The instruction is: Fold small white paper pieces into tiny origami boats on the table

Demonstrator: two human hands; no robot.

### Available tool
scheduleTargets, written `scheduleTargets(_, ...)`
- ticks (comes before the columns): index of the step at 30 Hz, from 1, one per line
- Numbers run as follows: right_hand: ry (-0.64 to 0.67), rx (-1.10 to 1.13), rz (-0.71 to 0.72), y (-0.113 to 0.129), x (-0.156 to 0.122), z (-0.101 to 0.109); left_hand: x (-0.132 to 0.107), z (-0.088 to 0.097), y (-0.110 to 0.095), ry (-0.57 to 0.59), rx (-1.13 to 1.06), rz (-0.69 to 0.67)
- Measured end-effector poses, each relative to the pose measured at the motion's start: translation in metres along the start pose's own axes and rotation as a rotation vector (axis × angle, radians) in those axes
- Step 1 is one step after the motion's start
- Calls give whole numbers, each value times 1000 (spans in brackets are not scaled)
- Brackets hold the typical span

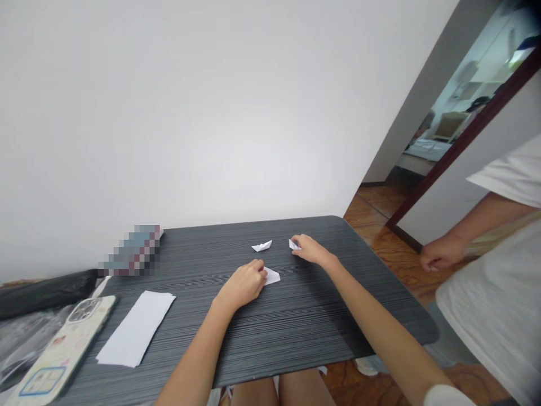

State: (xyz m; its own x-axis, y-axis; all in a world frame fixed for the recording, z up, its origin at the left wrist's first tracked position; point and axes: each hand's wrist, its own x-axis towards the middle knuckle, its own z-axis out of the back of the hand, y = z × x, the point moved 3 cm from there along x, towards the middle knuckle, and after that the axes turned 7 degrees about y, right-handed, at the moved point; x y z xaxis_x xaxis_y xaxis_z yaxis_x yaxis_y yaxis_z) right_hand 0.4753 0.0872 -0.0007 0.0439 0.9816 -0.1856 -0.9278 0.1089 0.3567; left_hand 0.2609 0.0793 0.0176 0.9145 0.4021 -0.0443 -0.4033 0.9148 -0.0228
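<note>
My left hand (245,282) rests on the dark grey table (296,321) with its fingers curled, pinching a small folded white paper piece (273,276). My right hand (310,249) reaches further out, its fingers closed on another small folded white paper piece (293,245). Between and beyond the two hands, a white folded paper boat (262,246) lies free on the table.
A stack of white paper strips (137,327) and a phone in a patterned case (63,349) lie at the left front. A dark bag (42,293) sits at the far left. Another person in a white shirt (502,299) stands at the right, one fist (442,252) near the table's edge.
</note>
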Motion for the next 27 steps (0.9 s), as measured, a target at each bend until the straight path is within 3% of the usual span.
scheduleTargets(6,-23,62,107,33,23,-10,-1,-1,1,-3,15,-10)
scheduleTargets(14,-26,118,125,27,26,-6,0,-3,2,-5,34,-11)
scheduleTargets(16,-141,156,157,32,12,7,0,-3,3,-2,26,-8)
scheduleTargets(19,-552,247,243,47,-25,28,0,-3,3,0,8,-6)
scheduleTargets(20,-572,260,313,54,-38,28,0,-2,3,-1,1,-6)
scheduleTargets(23,-274,220,539,74,-62,5,0,-2,3,-15,-18,-5)
scheduleTargets(27,-127,218,561,73,-62,-25,0,-4,4,-28,-47,-6)
